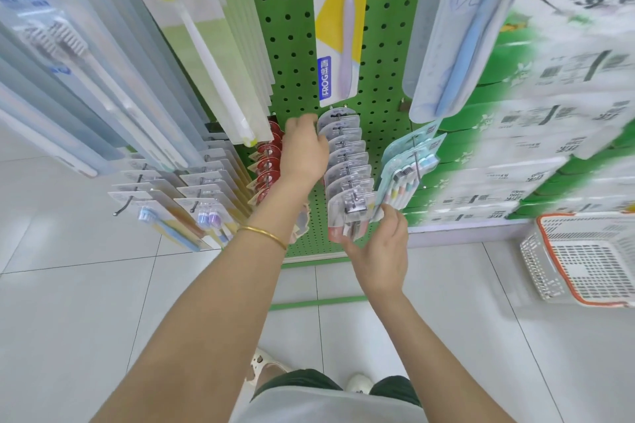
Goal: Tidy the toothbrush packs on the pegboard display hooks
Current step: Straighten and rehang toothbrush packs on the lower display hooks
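The left hand's (302, 144) fingertips vanish behind the grey packs (347, 161) at centre, and the hand covers part of the red packs (269, 161). The far-right packs (567, 79) are smeared, their print unreadable. The basket (580, 257) at lower right and the top packs (340, 10) are cut off by the frame edges.

Clear toothbrush packs (347, 165) hang overlapped on hook, green pegboard (295, 45).

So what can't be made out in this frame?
Left hand grip, head view: fingertips hidden behind the hand itself.
Print on right-side packs, head view: blurred.
Basket, head view: cut by the right edge.
Lower end of front pack, head view: partly covered by right hand.
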### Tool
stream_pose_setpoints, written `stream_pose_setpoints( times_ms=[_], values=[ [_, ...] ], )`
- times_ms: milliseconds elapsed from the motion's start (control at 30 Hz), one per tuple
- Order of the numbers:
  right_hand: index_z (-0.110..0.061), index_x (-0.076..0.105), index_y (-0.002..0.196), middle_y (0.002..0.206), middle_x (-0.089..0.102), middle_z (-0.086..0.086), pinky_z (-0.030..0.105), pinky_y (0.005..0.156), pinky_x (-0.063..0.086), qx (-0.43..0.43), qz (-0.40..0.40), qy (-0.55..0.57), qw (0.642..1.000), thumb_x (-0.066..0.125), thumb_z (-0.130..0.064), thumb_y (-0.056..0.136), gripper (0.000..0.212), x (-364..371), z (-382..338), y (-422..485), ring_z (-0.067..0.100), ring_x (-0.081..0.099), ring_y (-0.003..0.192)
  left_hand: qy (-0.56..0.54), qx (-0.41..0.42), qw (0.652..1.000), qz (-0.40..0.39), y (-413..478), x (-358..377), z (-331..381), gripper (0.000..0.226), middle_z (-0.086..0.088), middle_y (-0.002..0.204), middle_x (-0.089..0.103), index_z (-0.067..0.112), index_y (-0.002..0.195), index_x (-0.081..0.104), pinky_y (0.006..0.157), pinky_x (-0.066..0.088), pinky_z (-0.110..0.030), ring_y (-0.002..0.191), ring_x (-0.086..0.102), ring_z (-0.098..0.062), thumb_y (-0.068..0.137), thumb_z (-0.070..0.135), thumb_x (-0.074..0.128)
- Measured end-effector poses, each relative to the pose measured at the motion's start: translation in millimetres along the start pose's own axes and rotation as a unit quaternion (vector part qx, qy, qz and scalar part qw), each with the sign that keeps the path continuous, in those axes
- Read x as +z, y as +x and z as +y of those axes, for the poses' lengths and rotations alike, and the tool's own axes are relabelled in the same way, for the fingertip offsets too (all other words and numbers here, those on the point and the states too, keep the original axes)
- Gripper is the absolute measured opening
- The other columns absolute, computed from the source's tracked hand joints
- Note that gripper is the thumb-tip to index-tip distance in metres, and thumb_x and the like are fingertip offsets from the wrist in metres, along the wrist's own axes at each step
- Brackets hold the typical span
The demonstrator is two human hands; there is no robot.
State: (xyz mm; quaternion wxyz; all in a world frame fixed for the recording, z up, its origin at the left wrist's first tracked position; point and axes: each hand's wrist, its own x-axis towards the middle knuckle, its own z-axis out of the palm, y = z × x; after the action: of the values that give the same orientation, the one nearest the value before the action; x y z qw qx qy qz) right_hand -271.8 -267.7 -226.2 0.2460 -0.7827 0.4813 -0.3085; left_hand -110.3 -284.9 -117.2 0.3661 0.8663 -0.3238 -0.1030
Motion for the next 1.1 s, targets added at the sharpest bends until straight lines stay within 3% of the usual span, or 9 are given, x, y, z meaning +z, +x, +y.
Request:
stream_pose_setpoints(
  times_ms=[133,233,467,633,833,1100],
  values=[
    [0.003,0.052,0.117,0.114,0.054,0.020,0.043,0.081,0.050,-0.054,0.020,-0.007,0.998,0.082,-0.013,0.066,0.061,-19.4,-6.8,7.2,0.038,0.053,0.104,0.037,0.025,0.999,0.010,21.1,6.4,0.8,0.033,-0.015,0.126,0.052,0.007,0.126,0.055,0.098,0.044,-0.041,0.114,0.052,-0.030,0.094,0.010,0.048],
    [0.000,0.054,0.115,0.114,0.054,0.019,0.034,0.085,0.042,-0.083,0.021,-0.001,0.996,0.074,-0.005,0.068,0.051,-26.6,-14.0,13.3,0.035,0.051,0.106,0.071,0.041,0.997,0.011,29.3,8.9,0.7,0.028,-0.013,0.122,0.056,0.007,0.120,0.061,0.092,0.046,-0.038,0.113,0.053,-0.029,0.094,0.012,0.051],
    [-0.001,0.053,0.116,0.114,0.053,0.016,0.037,0.085,0.043,-0.085,-0.004,0.016,0.996,0.071,-0.004,0.070,0.049,-31.3,-24.3,15.1,0.033,0.050,0.106,0.135,0.079,0.988,0.003,37.5,14.7,-3.3,0.017,-0.013,0.106,0.062,0.008,0.099,0.067,0.073,0.043,-0.034,0.101,0.055,-0.031,0.095,0.017,0.053],
    [-0.001,0.053,0.116,0.114,0.053,0.015,0.032,0.086,0.039,-0.085,-0.018,0.020,0.996,0.071,-0.005,0.072,0.048,-33.1,-23.9,14.7,0.033,0.050,0.106,0.204,0.092,0.973,0.063,31.8,8.3,-5.3,0.018,-0.011,0.104,0.062,0.012,0.100,0.067,0.070,0.034,-0.032,0.098,0.056,-0.031,0.096,0.018,0.050],
    [0.000,0.054,0.114,0.111,0.054,0.016,0.031,0.085,0.035,-0.093,-0.008,0.020,0.995,0.070,-0.002,0.069,0.047,-35.7,-32.4,16.3,0.034,0.049,0.105,0.281,0.084,0.952,0.083,12.7,2.5,-13.1,0.015,-0.013,0.105,0.058,0.005,0.101,0.060,0.061,0.031,-0.034,0.098,0.054,-0.031,0.094,0.006,0.046],
    [0.001,0.053,0.115,0.110,0.052,0.017,0.037,0.082,0.045,-0.112,-0.006,0.044,0.993,0.068,0.000,0.070,0.047,-39.4,-46.9,13.0,0.032,0.049,0.103,0.297,0.042,0.948,0.103,-20.2,-9.8,-12.7,0.019,-0.013,0.107,0.058,0.005,0.108,0.055,0.057,0.034,-0.033,0.090,0.058,-0.031,0.094,0.010,0.043]
  ],
)
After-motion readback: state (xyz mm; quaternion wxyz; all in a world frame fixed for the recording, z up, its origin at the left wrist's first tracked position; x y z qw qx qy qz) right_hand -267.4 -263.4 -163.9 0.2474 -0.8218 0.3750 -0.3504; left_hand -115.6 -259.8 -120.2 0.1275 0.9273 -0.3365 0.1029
